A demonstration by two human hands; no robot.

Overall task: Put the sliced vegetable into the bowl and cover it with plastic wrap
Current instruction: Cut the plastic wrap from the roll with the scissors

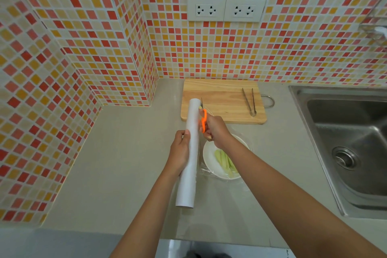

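The sliced vegetable (pixel 225 161) already lies in the bowl (pixel 209 153) at five o'clock on the tabletop (pixel 125 153), film draped over it, so you are at the cutting step. Your left hand (pixel 180 151) grips the plastic wrap roll (pixel 191 148); your right hand (pixel 215 130) grips the orange scissors (pixel 203 120). Next, snip along the roll's edge, keeping the film taut.
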